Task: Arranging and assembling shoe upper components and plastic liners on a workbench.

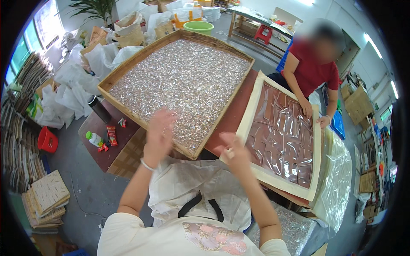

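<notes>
A large shallow wooden tray (106, 83) is spread with glittering, pale flakes. My left hand (159, 135), smeared by motion, is over its near edge; the fingers are too blurred to read. To the right, my right hand (234, 151) hovers close to the near-left corner of a cream-bordered panel (245, 123), also blurred, so I cannot tell whether it holds anything. Clear, shiny plastic pieces (282, 132) lie over the panel's reddish-brown middle. Another person's hands (315, 113) rest on its far right part.
A dark thermos (99, 109), a white bottle with a green cap (94, 138) and small red packets (112, 135) stand on the brown table left of the tray. A red bucket (47, 140) is on the floor. Clear plastic sheeting (335, 179) hangs beyond the panel.
</notes>
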The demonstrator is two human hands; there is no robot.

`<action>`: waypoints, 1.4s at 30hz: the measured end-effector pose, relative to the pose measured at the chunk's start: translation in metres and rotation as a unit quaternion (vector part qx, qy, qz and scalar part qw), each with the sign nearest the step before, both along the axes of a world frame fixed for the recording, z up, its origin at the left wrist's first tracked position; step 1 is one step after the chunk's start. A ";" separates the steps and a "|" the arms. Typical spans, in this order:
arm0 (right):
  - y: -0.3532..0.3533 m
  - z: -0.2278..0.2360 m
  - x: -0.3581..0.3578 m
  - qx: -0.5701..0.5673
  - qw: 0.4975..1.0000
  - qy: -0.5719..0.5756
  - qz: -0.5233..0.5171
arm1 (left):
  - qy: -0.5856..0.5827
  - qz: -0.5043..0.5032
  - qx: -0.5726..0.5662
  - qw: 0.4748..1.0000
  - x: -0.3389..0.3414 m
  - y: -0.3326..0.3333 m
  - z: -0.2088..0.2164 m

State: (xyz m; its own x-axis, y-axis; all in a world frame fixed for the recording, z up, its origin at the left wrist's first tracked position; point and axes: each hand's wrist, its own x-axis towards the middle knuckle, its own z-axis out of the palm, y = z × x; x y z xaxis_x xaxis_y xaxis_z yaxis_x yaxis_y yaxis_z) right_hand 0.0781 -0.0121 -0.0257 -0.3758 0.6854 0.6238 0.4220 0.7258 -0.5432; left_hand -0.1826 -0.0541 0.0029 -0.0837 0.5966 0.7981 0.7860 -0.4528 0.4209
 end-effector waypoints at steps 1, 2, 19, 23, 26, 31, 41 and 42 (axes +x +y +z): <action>-0.019 0.004 -0.028 0.010 0.999 -0.013 0.033 | -0.021 0.045 0.001 0.999 -0.031 0.005 0.003; -0.031 0.005 -0.046 0.020 0.997 -0.027 0.062 | -0.044 0.087 0.003 0.995 -0.054 0.009 0.003; -0.109 0.022 -0.081 -0.036 0.995 0.081 -0.038 | 0.025 0.110 0.125 0.986 -0.084 -0.004 -0.017; -0.030 0.018 -0.079 0.002 0.998 0.022 -0.055 | 0.023 0.085 0.137 0.987 -0.081 0.067 -0.015; -0.036 0.026 -0.085 -0.017 0.999 0.025 -0.042 | 0.066 0.133 0.146 0.978 -0.096 0.059 -0.012; -0.114 0.004 -0.081 -0.078 0.996 0.023 -0.025 | 0.036 0.150 0.096 0.983 -0.100 0.001 -0.075; -0.114 0.010 -0.081 -0.070 0.997 0.030 -0.025 | -0.026 0.074 0.123 0.989 -0.080 -0.019 -0.045; -0.106 0.000 -0.083 -0.076 0.996 0.030 -0.024 | -0.020 0.094 0.144 0.985 -0.084 -0.005 -0.051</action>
State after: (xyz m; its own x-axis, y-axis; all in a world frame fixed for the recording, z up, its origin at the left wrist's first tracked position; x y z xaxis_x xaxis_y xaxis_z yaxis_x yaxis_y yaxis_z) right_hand -0.0049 -0.1178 -0.0253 -0.3058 0.7896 0.5319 0.4173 0.6133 -0.6706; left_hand -0.2667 -0.0591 -0.0484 -0.2058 0.3173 0.9257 0.8533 -0.4049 0.3285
